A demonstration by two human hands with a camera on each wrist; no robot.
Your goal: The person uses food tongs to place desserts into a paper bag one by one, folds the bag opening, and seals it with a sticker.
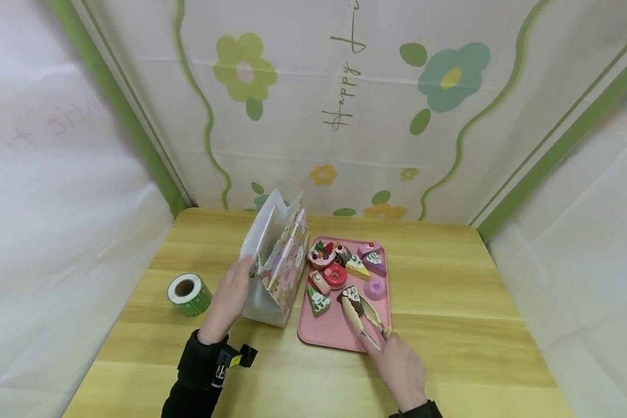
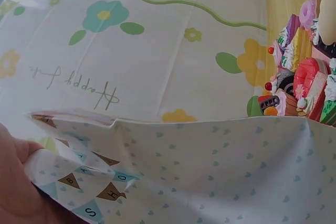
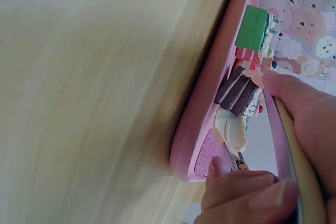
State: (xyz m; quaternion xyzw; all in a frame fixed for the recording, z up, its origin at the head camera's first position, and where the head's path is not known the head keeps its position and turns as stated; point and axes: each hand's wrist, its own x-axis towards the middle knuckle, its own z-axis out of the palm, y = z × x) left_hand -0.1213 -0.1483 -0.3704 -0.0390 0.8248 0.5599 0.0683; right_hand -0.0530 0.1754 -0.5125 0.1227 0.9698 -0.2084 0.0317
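A white paper bag [image 1: 271, 305] with a cartoon-print side stands upright on the table, its top open. My left hand [image 1: 232, 293] grips the near edge of its mouth, the thumb [image 2: 13, 150] showing at the left in the left wrist view. In my right hand [image 1: 401, 367] is a pair of food tongs [image 1: 351, 319] with cream-coloured tips. Those tips are on either side of a toy chocolate cake slice [image 3: 236, 93], low over the pink tray [image 1: 324, 337]. Toy cakes crowd the tray's far part, among them a red doughnut [image 1: 335, 276] and a green-sided slice [image 1: 319, 302].
A roll of green labels [image 1: 190, 295] lies on the table left of my left hand. Right of the tray is bare wooden tabletop [image 1: 449, 290]. A flower-print curtain [image 1: 303, 145] hangs behind the table, and white cloth [image 1: 580, 232] closes both sides.
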